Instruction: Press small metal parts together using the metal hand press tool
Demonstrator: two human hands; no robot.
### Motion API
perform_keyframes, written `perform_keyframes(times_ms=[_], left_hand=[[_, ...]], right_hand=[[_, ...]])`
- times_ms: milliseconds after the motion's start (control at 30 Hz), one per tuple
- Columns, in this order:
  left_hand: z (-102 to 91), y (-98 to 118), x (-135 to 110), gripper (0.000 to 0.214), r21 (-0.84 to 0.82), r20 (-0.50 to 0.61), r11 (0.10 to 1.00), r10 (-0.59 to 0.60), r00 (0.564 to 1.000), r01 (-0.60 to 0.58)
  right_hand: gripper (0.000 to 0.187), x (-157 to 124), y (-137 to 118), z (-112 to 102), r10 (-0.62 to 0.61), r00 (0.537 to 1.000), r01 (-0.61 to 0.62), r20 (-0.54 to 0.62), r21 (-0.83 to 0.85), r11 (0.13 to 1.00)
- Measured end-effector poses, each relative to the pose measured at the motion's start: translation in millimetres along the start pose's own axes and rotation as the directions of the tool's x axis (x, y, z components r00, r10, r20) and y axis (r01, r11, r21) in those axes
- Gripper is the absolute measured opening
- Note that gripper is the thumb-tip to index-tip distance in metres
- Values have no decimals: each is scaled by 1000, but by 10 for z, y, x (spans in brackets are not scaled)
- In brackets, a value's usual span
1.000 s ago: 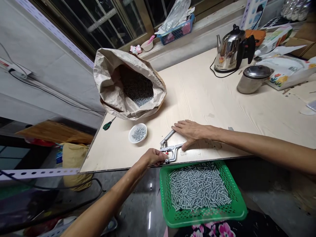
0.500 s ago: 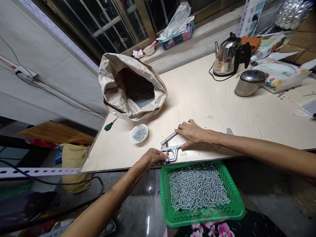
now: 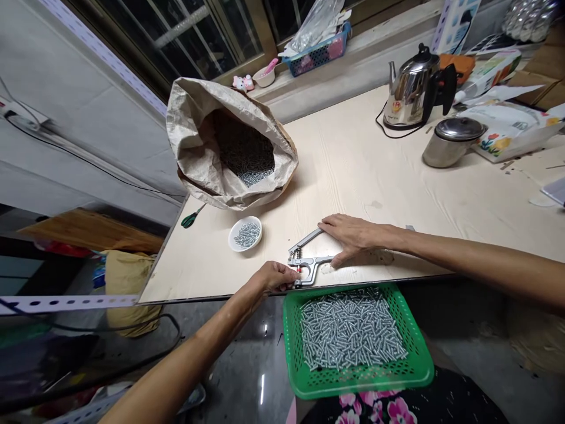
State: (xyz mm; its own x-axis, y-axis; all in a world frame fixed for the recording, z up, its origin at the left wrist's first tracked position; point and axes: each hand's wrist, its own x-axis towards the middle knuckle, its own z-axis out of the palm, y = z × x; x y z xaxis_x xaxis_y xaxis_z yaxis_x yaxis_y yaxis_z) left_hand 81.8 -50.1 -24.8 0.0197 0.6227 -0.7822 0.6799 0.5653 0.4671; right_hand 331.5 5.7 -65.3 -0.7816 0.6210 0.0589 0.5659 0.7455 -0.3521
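Observation:
Metal hand pliers lie flat near the front edge of the pale wooden table. My right hand rests over their two handles, fingers wrapped round them. My left hand is pinched at the pliers' jaw, holding something too small to make out. Below the table edge, on my lap, a green plastic basket holds several small metal pieces. A small white bowl with more of them stands left of the pliers.
A large open paper sack of metal parts stands at the back left, with green-handled scissors beside it. A steel kettle, a lidded pot and boxes sit at the far right. A blue basket is on the windowsill.
My right hand's fingers curled onto the pliers' handles, then shifted slightly right. The left hand stays pinched at the jaw. The view shifted a little.

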Motion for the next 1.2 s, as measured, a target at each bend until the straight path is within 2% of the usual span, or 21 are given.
perform_keyframes(times_ms=[133,200,233,267,300,367,400,433,467,567,633,700,833,967,1033,1100,1133,1167,1200], left_hand=[[11,-23,-25,41,87,-17,996,23,1000,-21],[60,-39,-63,37,253,-139,965,110,984,-72],[98,-43,-80,36,356,-224,927,211,952,-122],[143,-43,-90,34,460,-288,867,349,892,-190],[191,-35,-89,33,556,-315,788,495,809,-265],[279,12,-48,44,687,-257,605,721,643,-404],[311,51,-12,54,723,-191,522,781,595,-453],[331,99,30,62,747,-120,457,808,577,-483],[340,152,72,64,763,-55,410,811,583,-499],[322,296,160,49,803,62,342,766,639,-488],[302,341,175,33,818,58,340,753,655,-464],[288,337,174,20,808,11,382,751,660,-448],[257,269,206,13,761,-118,494,743,659,-421],[172,220,298,17,721,-159,534,749,644,-442],[95,171,316,34,682,-183,554,762,621,-478],[2,73,286,50,622,-283,598,774,567,-506],[-44,5,251,51,583,-360,634,762,538,-508],[-83,-72,205,46,545,-439,678,732,521,-493],[-113,-152,154,37,509,-508,727,686,521,-461]], right_hand=[[64,-17,-117,-37,71,997,-68,37,-67,995],[51,-34,-196,-56,102,994,-97,43,-96,991],[45,-48,-233,-61,112,993,-108,41,-98,989],[39,-64,-265,-63,117,993,-113,35,-93,989],[34,-81,-291,-62,118,993,-115,26,-85,990],[27,-107,-324,-50,109,994,-108,11,-71,992],[26,-114,-333,-42,109,994,-108,13,-65,992],[29,-115,-337,-33,117,993,-116,20,-61,991],[35,-110,-341,-26,138,990,-136,29,-57,989],[48,-65,-370,-19,223,974,-220,45,-73,973],[41,-13,-412,-32,254,966,-248,45,-103,963],[26,56,-463,-52,257,964,-248,64,-127,960],[7,217,-530,-63,253,964,-240,76,-154,958],[11,321,-495,-46,253,966,-240,53,-182,954],[27,323,-458,-51,239,970,-230,32,-182,956],[54,290,-437,-51,171,985,-173,-27,-156,972],[61,264,-438,-41,127,990,-135,-68,-145,980],[61,237,-449,-20,86,991,-100,-106,-141,985],[56,211,-469,12,55,990,-74,-133,-142,987]])
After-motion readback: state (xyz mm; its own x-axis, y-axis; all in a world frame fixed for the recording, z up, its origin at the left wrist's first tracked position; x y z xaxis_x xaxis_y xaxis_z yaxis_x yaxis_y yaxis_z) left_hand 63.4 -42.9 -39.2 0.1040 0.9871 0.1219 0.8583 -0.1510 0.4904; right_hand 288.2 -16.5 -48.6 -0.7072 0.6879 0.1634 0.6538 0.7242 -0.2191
